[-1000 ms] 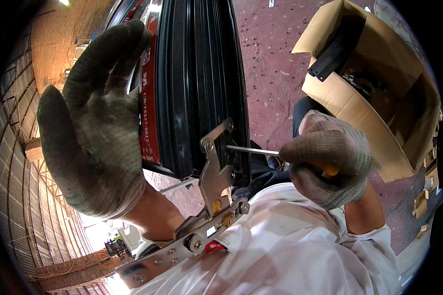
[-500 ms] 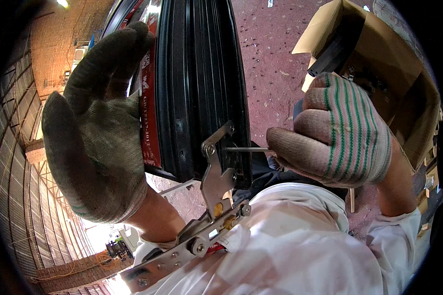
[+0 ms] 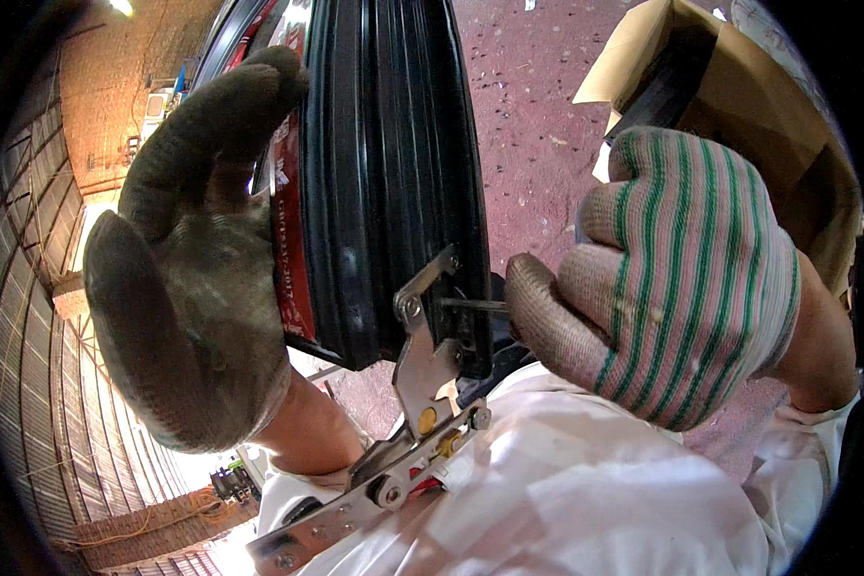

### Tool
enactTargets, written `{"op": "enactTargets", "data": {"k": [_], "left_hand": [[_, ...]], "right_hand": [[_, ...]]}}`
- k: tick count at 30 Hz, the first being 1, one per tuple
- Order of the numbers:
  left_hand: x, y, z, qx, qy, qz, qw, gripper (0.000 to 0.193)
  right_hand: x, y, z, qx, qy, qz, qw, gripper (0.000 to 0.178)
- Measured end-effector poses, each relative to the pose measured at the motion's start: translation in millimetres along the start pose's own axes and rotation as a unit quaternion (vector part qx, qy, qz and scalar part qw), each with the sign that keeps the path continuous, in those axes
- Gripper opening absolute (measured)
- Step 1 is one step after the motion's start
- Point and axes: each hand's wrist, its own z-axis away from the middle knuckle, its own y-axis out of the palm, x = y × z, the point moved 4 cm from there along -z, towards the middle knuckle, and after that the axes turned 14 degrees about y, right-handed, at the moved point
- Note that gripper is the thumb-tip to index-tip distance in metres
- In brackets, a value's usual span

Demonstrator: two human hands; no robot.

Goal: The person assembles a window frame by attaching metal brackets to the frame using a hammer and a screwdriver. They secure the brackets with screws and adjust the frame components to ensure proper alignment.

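A black window-frame profile [image 3: 379, 182] with red printed film on its left side stands upright before me. My left hand [image 3: 197, 240], in a dark-palmed glove, rests against that side; its fingertips curve onto the edge and the thumb stays apart. A steel hinge stay [image 3: 418, 355] is attached near the profile's lower end, its long arm reaching down over my shirt. My right hand [image 3: 677, 274], in a green-striped glove, is closed around a screwdriver [image 3: 475, 305]. The thin shaft meets the profile beside the hinge; the handle is hidden in the fist.
An open cardboard box [image 3: 768, 106] with dark strips in it stands at the right, behind my right hand. Reddish floor [image 3: 533, 125] littered with small bits shows between profile and box. A corrugated wall or roof [image 3: 34, 317] bends along the left rim.
My right hand has rolled over, so more of the glove's striped back shows, and sits slightly lower with the shaft still at the profile. The left hand, profile and hinge have barely shifted.
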Motion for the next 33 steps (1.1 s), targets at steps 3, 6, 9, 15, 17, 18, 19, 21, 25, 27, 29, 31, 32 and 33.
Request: {"op": "enactTargets", "data": {"k": [3, 6, 9, 15, 17, 18, 19, 21, 25, 27, 29, 31, 32, 33], "left_hand": [[4, 2, 9, -0.008, 0.002, 0.015, 1.0, 0.077], [3, 2, 11, -0.003, 0.003, 0.028, 1.0, 0.077], [3, 6, 5, 0.021, 0.014, 0.043, 0.999, 0.077], [4, 8, 6, 0.01, 0.013, -0.026, 1.0, 0.079], [3, 9, 7, -0.015, 0.008, -0.024, 1.0, 0.077], [3, 11, 7, -0.029, 0.008, 0.0, 1.0, 0.074], [4, 11, 8, -0.039, 0.01, 0.014, 0.999, 0.072], [3, 8, 9, -0.051, 0.014, 0.028, 0.998, 0.071], [9, 8, 10, -0.061, 0.041, 0.04, 0.996, 0.069], [5, 8, 13, -0.053, 0.053, -0.032, 0.997, 0.065], [9, 4, 14, -0.067, 0.052, -0.119, 0.989, 0.061], [6, -6, 22, -0.103, 0.033, -0.219, 0.97, 0.056], [5, -11, 26, -0.114, 0.023, -0.258, 0.959, 0.053], [4, -16, 30, -0.124, 0.011, -0.296, 0.947, 0.05]], "right_hand": [[-4, 10, -1, 0.012, 0.002, -0.022, 1.0, 0.028], [-3, 12, -7, 0.045, 0.028, -0.058, 0.997, 0.026], [-5, 11, -3, 0.068, 0.115, -0.193, 0.972, 0.018], [-9, 27, 13, 0.244, 0.451, -0.517, 0.685, 0.021], [-6, 27, 14, 0.236, 0.471, -0.509, 0.681, 0.021], [-6, 26, 14, 0.244, 0.478, -0.503, 0.678, 0.021], [-7, 26, 13, 0.253, 0.484, -0.497, 0.675, 0.021], [-7, 24, 11, 0.231, 0.477, -0.49, 0.692, 0.02], [-2, 33, 23, 0.1, 0.452, -0.512, 0.724, 0.019], [3, 30, 32, 0.042, 0.448, -0.541, 0.71, 0.021], [6, 31, 39, -0.023, 0.438, -0.552, 0.709, 0.024], [13, 39, 40, -0.099, 0.396, -0.551, 0.727, 0.03], [13, 38, 44, -0.111, 0.371, -0.547, 0.742, 0.036], [13, 39, 48, -0.119, 0.351, -0.535, 0.759, 0.041]]}}
